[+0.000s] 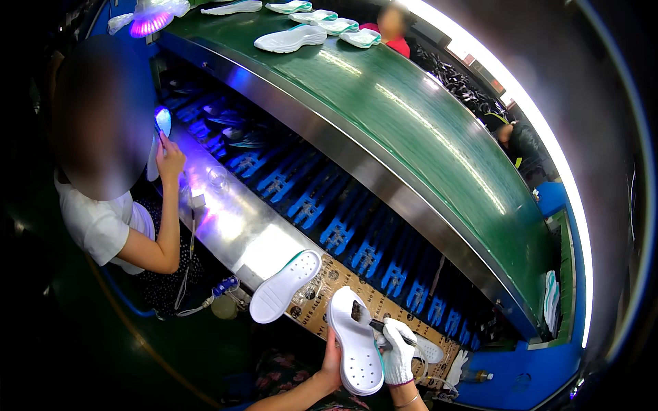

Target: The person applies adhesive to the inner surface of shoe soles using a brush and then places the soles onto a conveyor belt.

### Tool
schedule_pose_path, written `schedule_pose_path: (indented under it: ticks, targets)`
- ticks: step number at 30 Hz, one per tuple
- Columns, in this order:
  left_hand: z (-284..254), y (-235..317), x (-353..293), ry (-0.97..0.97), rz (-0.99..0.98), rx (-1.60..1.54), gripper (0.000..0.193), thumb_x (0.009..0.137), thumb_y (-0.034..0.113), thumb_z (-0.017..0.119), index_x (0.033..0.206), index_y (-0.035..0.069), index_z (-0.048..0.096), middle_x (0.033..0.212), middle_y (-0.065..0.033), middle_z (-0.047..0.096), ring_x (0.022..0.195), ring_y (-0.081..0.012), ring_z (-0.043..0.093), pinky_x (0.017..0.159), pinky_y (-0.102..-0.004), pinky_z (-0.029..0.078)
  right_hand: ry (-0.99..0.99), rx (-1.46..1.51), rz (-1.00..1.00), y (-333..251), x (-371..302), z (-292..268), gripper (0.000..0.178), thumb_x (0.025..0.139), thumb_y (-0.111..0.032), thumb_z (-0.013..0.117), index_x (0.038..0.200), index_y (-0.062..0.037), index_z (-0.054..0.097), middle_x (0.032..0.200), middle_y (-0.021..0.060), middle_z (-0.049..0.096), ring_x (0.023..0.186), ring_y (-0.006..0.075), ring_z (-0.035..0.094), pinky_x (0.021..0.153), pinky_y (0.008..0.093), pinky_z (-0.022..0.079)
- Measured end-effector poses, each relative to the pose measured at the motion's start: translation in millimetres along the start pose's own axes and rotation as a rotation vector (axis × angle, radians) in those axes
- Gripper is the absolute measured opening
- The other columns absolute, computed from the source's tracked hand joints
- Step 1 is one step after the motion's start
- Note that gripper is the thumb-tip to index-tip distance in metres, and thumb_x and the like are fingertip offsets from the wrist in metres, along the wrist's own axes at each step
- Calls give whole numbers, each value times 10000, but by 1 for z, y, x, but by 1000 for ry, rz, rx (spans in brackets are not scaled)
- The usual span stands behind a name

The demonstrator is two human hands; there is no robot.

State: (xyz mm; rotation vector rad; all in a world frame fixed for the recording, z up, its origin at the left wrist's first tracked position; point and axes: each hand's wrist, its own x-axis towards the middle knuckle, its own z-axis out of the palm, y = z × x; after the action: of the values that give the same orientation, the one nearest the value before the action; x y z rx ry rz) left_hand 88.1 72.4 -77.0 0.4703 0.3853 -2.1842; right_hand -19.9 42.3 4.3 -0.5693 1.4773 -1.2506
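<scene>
A white shoe sole (351, 340) with several small holes is tilted up in front of me. My left hand (332, 359) is bare and closed round its left edge. My right hand (397, 351), in a white knitted glove, grips a brush (376, 324) by its dark handle. The brush's dark bristles rest against or just over the sole's inner face, near its far end; I cannot tell which. Left of it, a second white sole (285, 288) with a teal edge lies across the bench edge, holes facing up.
Printed cardboard (322, 301) covers the near bench. Another sole (430, 351), a loose glove (456, 368) and a small bottle (476, 376) lie to the right. Blue racks (336, 236) run below a green conveyor belt (384, 116) bearing several soles. A co-worker (147, 226) sits at left.
</scene>
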Motion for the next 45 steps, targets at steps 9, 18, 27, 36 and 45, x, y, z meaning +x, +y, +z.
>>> schedule_pose_path:
  ticks: [9,18,27,36,45]
  targets:
    - [4,41,-11,-37,-18,-81,916,888,794,249,1365,40,452,1213,-169,610,1045,-346,638,939,-466,508,-27,-10,-8,4,11,37,127,872,-75,667,977,-4,673,674,75,619,533,135,526,458,248,379]
    - [7,37,2,5,-47,9,998,840,845,253,1410,45,426,1302,-219,566,1143,-371,596,1003,-478,467,6,54,1,6,23,27,144,873,-83,692,991,-1,688,678,65,629,533,129,540,456,247,379]
    - [8,32,-4,-39,-64,-80,971,859,829,237,1366,28,446,1208,-202,606,1058,-363,635,940,-489,513,7,89,-7,8,19,23,138,871,-87,695,981,-5,683,676,71,629,532,127,546,453,244,386]
    - [5,11,-7,-63,-27,-96,934,884,801,229,1382,37,431,1245,-186,589,1082,-357,626,952,-488,508,-21,37,1,-1,7,11,130,876,-95,690,978,-15,685,675,59,624,547,120,538,467,239,369]
    - [5,-14,-9,-78,15,-111,892,905,775,227,1379,47,431,1220,-182,596,1072,-350,629,948,-480,511,-66,44,-18,-7,-7,-8,157,877,-96,686,1013,-18,673,700,64,630,558,118,538,471,230,367]
